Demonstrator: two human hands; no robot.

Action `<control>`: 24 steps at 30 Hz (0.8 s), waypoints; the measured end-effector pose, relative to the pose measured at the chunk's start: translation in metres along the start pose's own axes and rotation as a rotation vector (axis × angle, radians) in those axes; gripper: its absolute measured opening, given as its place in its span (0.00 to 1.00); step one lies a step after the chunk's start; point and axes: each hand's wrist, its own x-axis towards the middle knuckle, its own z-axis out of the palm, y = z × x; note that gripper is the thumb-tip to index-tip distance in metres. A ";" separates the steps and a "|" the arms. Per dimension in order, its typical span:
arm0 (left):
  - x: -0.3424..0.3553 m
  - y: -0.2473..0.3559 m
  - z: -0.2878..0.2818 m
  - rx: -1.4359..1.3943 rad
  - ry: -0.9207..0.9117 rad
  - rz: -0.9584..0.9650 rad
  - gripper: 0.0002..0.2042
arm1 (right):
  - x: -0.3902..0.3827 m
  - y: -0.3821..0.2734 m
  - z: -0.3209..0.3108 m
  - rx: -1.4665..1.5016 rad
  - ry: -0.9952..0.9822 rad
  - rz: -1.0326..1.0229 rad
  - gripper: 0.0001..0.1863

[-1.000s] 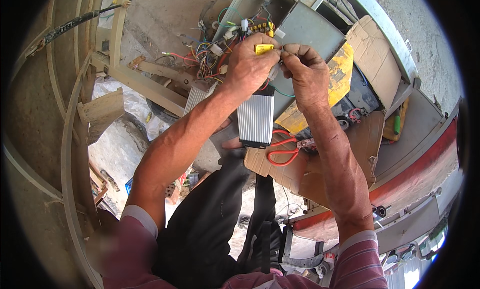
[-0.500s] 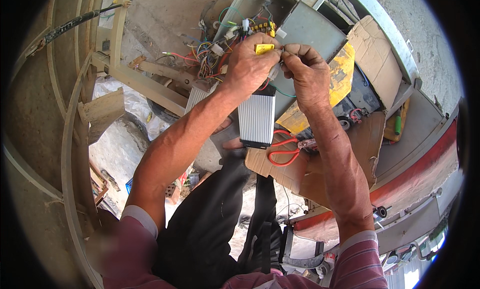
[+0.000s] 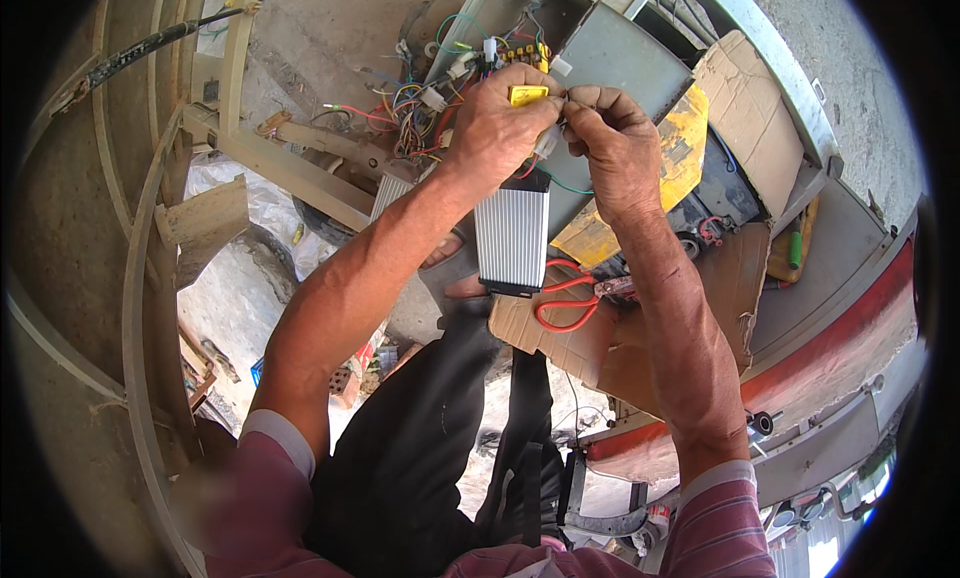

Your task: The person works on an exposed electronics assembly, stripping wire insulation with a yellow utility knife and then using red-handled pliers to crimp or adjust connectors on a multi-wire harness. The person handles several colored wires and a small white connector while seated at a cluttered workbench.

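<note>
My left hand (image 3: 497,123) is closed, with a small flat yellow piece (image 3: 528,95) showing between its thumb and fingers. Fingertip to fingertip with it, my right hand (image 3: 612,143) makes a pinch; whatever it grips is too small and covered to name. A pale, translucent connector (image 3: 547,141) hangs just beneath the fingers. Below the hands lies a silver finned box (image 3: 513,236) with black ends, a red wire near its top. Beside my left hand spreads a tangle of coloured wires (image 3: 408,118) with white plugs, and a terminal strip (image 3: 522,56) is beyond it.
Red-handled cutters (image 3: 568,300) lie on brown cardboard (image 3: 640,333). A grey metal panel (image 3: 625,63) and a worn yellow plate (image 3: 680,133) are behind my right hand. Metal frame bars (image 3: 290,173) cross at left; another finned box (image 3: 392,193) sits under my left forearm.
Both hands stay almost in place, fingertips still together. The yellow piece and the fingers have shifted only very slightly.
</note>
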 end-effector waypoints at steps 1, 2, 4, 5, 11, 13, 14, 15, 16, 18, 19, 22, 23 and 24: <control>0.000 0.000 0.000 -0.011 -0.005 -0.005 0.06 | 0.000 0.000 0.000 0.000 0.002 0.003 0.10; 0.000 0.000 0.000 -0.012 -0.006 -0.006 0.06 | 0.000 0.000 0.000 -0.001 0.001 0.002 0.10; 0.000 0.000 0.000 -0.014 -0.008 -0.009 0.06 | 0.000 0.000 -0.001 -0.002 0.005 0.006 0.10; 0.000 0.000 0.000 -0.016 -0.008 -0.012 0.07 | -0.001 0.000 -0.001 0.007 0.002 0.004 0.10; 0.000 0.001 0.000 -0.040 -0.024 -0.018 0.07 | -0.002 0.000 0.000 0.032 0.008 0.005 0.10; 0.000 0.002 -0.001 -0.038 -0.031 -0.028 0.07 | -0.002 -0.001 0.000 0.030 0.014 0.008 0.10; 0.000 0.002 -0.001 -0.038 -0.035 -0.035 0.07 | -0.002 -0.001 0.000 0.028 0.015 0.010 0.10; 0.000 0.002 -0.001 -0.038 -0.039 -0.042 0.07 | -0.002 -0.001 0.000 0.027 0.017 0.012 0.10; 0.000 0.002 -0.001 -0.036 -0.039 -0.035 0.07 | -0.002 -0.001 0.000 0.029 0.021 0.016 0.10; 0.000 0.002 -0.001 -0.025 -0.038 -0.024 0.08 | -0.003 -0.002 0.000 0.032 0.027 0.019 0.10; 0.000 0.003 -0.001 -0.027 -0.039 -0.018 0.08 | -0.003 -0.001 0.000 0.036 0.032 0.021 0.10; 0.000 0.003 -0.001 -0.026 -0.034 -0.012 0.07 | -0.002 -0.001 0.000 0.038 0.033 0.024 0.10; 0.000 0.003 -0.001 -0.029 -0.036 -0.011 0.07 | -0.003 -0.001 0.000 0.044 0.030 0.021 0.10; 0.000 0.004 -0.001 -0.032 -0.037 -0.011 0.07 | -0.003 0.000 0.000 0.052 0.030 0.020 0.10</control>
